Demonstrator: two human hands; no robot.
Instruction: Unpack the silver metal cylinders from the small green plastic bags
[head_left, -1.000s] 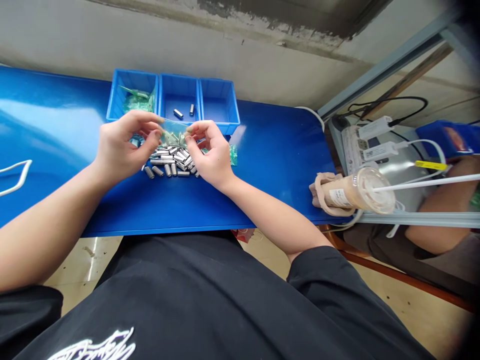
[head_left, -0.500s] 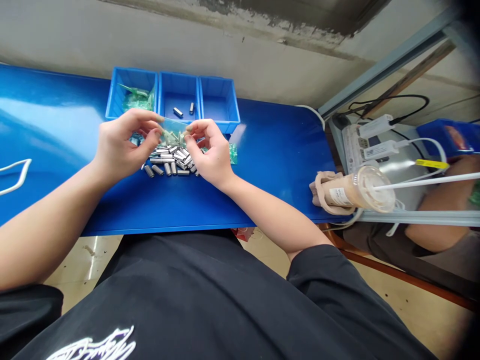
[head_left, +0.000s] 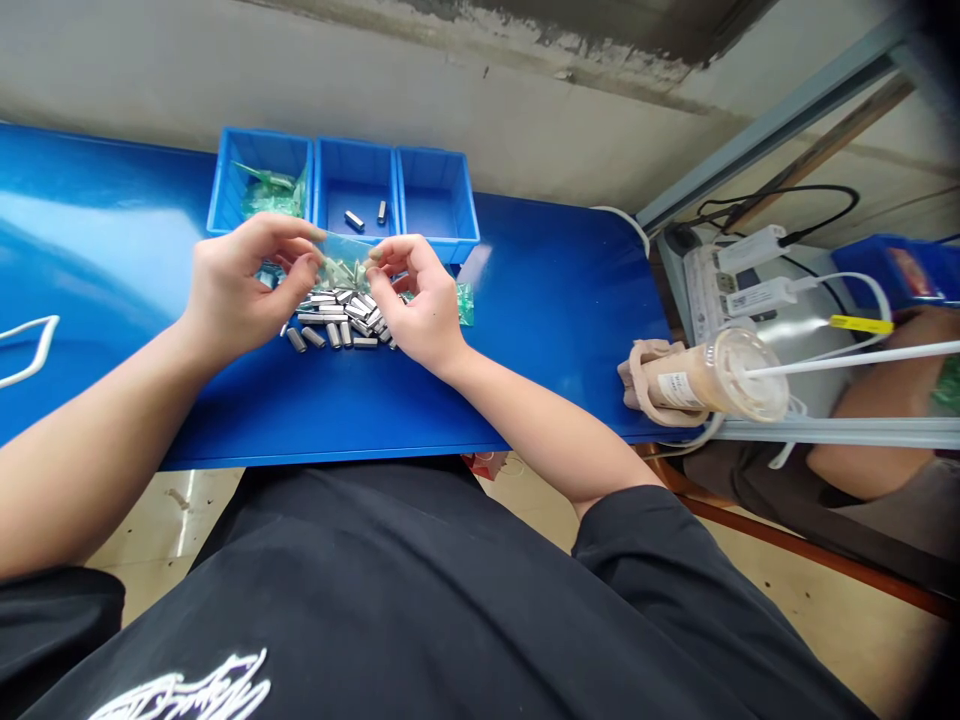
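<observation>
My left hand [head_left: 240,290] and my right hand [head_left: 416,300] each pinch one side of a small clear plastic bag [head_left: 343,262], held just above a pile of short metal cylinders [head_left: 341,318] on the blue table [head_left: 540,330]. Both hands have their fingers closed on the bag's edges. Behind the hands stand three joined blue bins: the left bin [head_left: 259,160] holds greenish plastic bags, the middle bin [head_left: 358,170] holds two metal cylinders, and the right bin [head_left: 439,185] shows nothing inside.
A greenish bag [head_left: 465,303] lies on the table beside my right hand. A capped drink cup with a straw [head_left: 712,380] lies at the table's right edge. Beyond it sit white adapters and cables [head_left: 750,270]. Another person's arm [head_left: 870,440] rests at the far right. A white cord [head_left: 26,345] lies at left.
Both hands stay pinched on the clear bag over the pile, with only slight finger shifts. The view has tilted a little.
</observation>
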